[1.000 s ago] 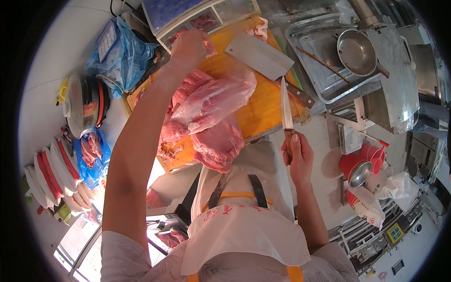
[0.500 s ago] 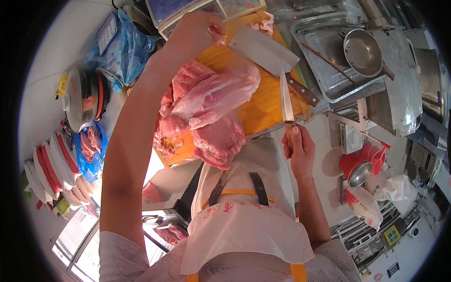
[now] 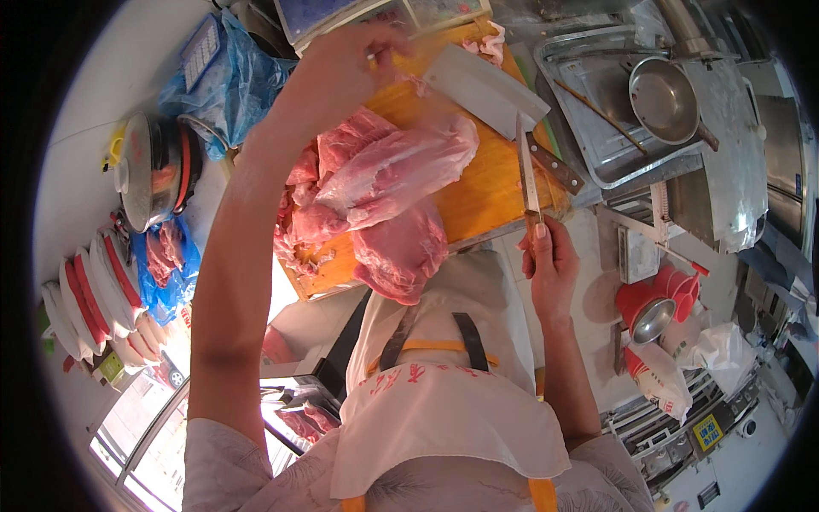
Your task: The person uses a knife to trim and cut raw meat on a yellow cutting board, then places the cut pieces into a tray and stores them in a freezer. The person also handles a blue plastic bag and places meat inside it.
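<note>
My left hand (image 3: pixel 365 53), blurred, is closed on a small pink piece of meat over the back of the yellow cutting board (image 3: pixel 479 200). My right hand (image 3: pixel 551 256) grips the wooden handle of a narrow knife (image 3: pixel 528 171), blade pointing up the view, beside the board's front right corner. Large raw meat pieces (image 3: pixel 392 171) lie piled at the middle and left of the board, partly hidden by my left forearm. A wide cleaver (image 3: pixel 482 85) lies flat behind the knife, and meat scraps (image 3: pixel 486 47) sit at the back right of the board.
A metal tray (image 3: pixel 597 171) with a saucepan (image 3: pixel 661 98) stands right. Red buckets (image 3: pixel 678 286) sit lower right. Left are blue bags (image 3: pixel 235 85), a round pot (image 3: pixel 149 171) and stacked red-and-white packages (image 3: pixel 94 299). A divided container (image 3: pixel 307 17) borders the board's back.
My left hand has moved back and right over the board with the piece of meat, then slightly down. My right hand has shifted slightly up and right with the knife.
</note>
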`<state>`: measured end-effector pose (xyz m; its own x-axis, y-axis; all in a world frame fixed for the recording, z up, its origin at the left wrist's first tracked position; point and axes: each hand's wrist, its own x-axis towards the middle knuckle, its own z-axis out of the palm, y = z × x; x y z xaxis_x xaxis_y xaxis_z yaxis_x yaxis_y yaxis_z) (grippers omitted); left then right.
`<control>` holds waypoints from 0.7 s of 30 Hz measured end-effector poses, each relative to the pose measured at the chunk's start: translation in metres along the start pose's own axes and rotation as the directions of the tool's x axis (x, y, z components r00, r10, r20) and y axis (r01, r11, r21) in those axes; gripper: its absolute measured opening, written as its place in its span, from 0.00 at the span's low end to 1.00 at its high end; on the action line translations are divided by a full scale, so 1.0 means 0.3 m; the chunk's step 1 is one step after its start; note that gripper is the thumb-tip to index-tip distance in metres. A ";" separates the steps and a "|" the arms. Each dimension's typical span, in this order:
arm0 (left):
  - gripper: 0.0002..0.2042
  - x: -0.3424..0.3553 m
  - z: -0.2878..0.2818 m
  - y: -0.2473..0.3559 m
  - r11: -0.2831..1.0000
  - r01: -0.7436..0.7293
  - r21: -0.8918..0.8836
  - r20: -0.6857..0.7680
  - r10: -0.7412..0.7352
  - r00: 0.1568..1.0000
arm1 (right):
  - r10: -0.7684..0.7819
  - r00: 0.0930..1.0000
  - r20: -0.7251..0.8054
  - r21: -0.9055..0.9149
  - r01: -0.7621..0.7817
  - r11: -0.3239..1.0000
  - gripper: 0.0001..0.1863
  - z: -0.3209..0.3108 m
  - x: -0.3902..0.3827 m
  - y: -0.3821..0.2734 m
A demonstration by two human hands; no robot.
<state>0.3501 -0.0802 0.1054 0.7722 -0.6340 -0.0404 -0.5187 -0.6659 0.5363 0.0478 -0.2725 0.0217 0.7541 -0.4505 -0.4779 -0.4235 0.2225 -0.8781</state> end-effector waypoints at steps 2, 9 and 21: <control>0.15 -0.063 0.006 -0.050 0.998 0.058 0.032 0.063 -0.060 0.996 | -0.061 0.998 -0.013 -0.061 0.060 0.996 0.16 0.000 0.011 0.008; 0.20 -0.217 0.059 -0.184 0.969 -0.032 -0.244 -0.010 0.031 0.999 | -0.182 0.983 0.028 -0.208 0.184 0.961 0.16 0.095 0.051 -0.057; 0.08 -0.730 0.094 -0.122 0.925 0.367 -0.098 -0.200 -0.380 0.903 | -0.112 0.985 0.129 -0.171 0.133 0.976 0.15 0.243 -0.038 0.003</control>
<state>0.1897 0.0719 0.0710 0.9680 -0.2407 -0.0713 -0.1600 -0.8102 0.5639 0.0754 -0.2041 0.0245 0.8551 -0.3576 -0.3754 -0.3987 0.0093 -0.9170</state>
